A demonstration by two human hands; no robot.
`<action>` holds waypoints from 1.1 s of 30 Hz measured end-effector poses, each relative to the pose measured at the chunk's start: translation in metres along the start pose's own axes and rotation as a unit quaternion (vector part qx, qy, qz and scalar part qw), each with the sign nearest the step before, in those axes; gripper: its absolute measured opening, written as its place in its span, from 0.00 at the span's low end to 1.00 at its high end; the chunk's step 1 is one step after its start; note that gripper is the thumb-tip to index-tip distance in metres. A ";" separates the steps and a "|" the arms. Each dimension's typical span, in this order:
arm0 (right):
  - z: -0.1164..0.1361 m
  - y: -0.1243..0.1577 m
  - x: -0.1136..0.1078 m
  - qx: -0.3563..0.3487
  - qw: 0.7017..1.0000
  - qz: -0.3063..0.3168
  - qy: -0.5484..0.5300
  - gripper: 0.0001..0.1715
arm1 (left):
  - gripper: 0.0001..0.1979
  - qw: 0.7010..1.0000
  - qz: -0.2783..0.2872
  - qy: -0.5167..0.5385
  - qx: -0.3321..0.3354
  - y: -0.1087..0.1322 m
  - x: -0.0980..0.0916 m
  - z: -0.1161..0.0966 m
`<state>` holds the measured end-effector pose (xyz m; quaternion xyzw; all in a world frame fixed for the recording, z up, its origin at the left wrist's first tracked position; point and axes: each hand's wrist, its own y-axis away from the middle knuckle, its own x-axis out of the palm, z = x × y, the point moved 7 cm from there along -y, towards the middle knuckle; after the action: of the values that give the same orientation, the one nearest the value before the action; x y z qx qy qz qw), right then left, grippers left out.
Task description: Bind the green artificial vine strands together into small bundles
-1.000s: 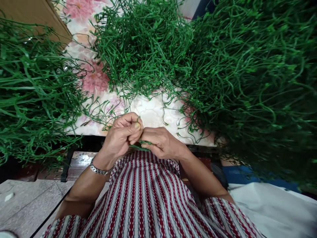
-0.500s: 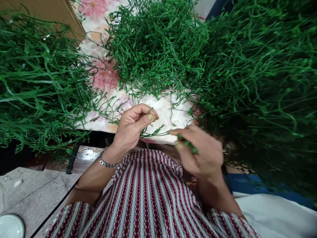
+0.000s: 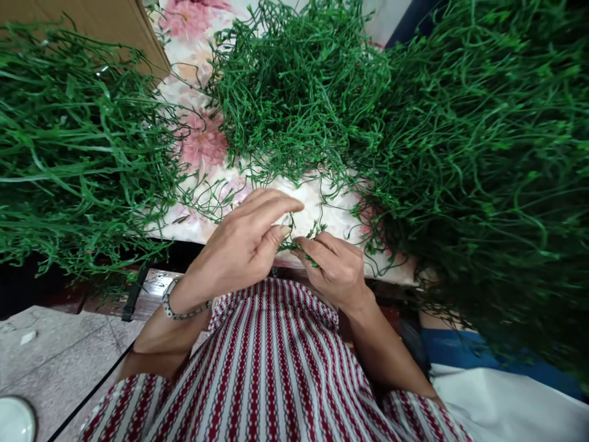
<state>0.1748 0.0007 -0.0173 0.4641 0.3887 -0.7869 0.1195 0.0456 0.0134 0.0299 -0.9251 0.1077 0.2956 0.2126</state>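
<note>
Thin, plastic-looking green stems with small branching tips are at my fingers. My right hand is closed, pinching a few green stems in front of my striped shirt. Close beside it, my left hand has its index finger stretched out and its thumb apart from it. A dark thin stem shows near the left thumb tip; whether the thumb touches it I cannot tell. Both hands are over the near edge of the flowered tablecloth.
Large heaps of the same stems lie on the left, at the middle back and on the right. A cardboard box stands at the back left. White fabric lies low on the right, and a round white lid-like object at bottom left.
My right hand has moved left with its stems, up to my left hand. The left thumb and index finger, pinched together before, have parted.
</note>
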 end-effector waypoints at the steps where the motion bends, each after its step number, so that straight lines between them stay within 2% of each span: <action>1: 0.000 0.001 -0.001 -0.003 1.000 -0.005 -0.005 0.09 | 0.13 0.999 0.025 -0.035 -0.001 0.002 0.004 0.004; 2: 0.000 0.001 -0.002 -0.005 1.000 -0.011 -0.009 0.09 | 0.13 0.998 0.030 -0.055 -0.007 0.003 0.007 0.010; 3: 0.000 0.002 -0.003 -0.005 1.000 -0.018 -0.013 0.09 | 0.15 0.998 0.009 -0.064 -0.018 0.005 0.007 0.016; 6: -0.004 0.004 -0.009 0.012 0.997 -0.059 -0.040 0.07 | 0.20 0.988 -0.130 -0.064 -0.047 0.015 -0.004 0.027; 7: -0.006 0.004 -0.011 0.017 0.996 -0.074 -0.049 0.07 | 0.18 0.986 -0.143 -0.064 -0.051 0.018 -0.004 0.028; 8: -0.006 0.005 -0.012 0.018 0.994 -0.086 -0.058 0.07 | 0.14 0.989 -0.126 -0.066 -0.051 0.019 -0.001 0.028; 10: -0.006 0.006 -0.013 0.012 0.992 -0.099 -0.072 0.07 | 0.08 0.995 -0.051 -0.070 -0.041 0.020 0.011 0.025; 12: -0.005 0.007 -0.013 0.004 0.991 -0.108 -0.081 0.07 | 0.07 0.997 0.005 -0.069 -0.022 0.019 0.020 0.019; 13: -0.005 0.007 -0.013 0.002 0.990 -0.114 -0.085 0.07 | 0.07 0.998 0.015 -0.065 -0.015 0.019 0.022 0.017; 16: -0.003 0.007 -0.011 -0.001 0.989 -0.121 -0.085 0.06 | 0.05 0.998 0.022 -0.052 -0.011 0.017 0.025 0.014; 20: -0.004 0.006 -0.005 0.023 0.990 -0.098 -0.094 0.05 | 0.04 0.998 -0.034 -0.038 -0.023 0.018 0.024 0.016; 22: -0.005 0.006 -0.001 0.048 0.990 -0.077 -0.106 0.05 | 0.05 0.998 -0.056 -0.030 -0.018 0.019 0.024 0.016; 26: -0.004 0.004 0.001 0.072 0.989 -0.004 -0.126 0.06 | 0.07 0.998 -0.055 -0.036 -0.012 0.020 0.026 0.018; 29: -0.003 0.001 -0.011 0.070 0.986 0.024 -0.150 0.10 | 0.07 0.998 -0.032 -0.052 -0.027 0.020 0.028 0.022; 33: -0.006 -0.010 -0.043 0.055 0.986 -0.032 -0.156 0.13 | 0.07 0.998 -0.002 -0.056 -0.030 0.020 0.031 0.024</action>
<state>0.1965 0.0038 0.0213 0.3288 0.3354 -0.8735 0.1279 0.0522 0.0047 -0.0124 -0.9132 0.0849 0.3498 0.1910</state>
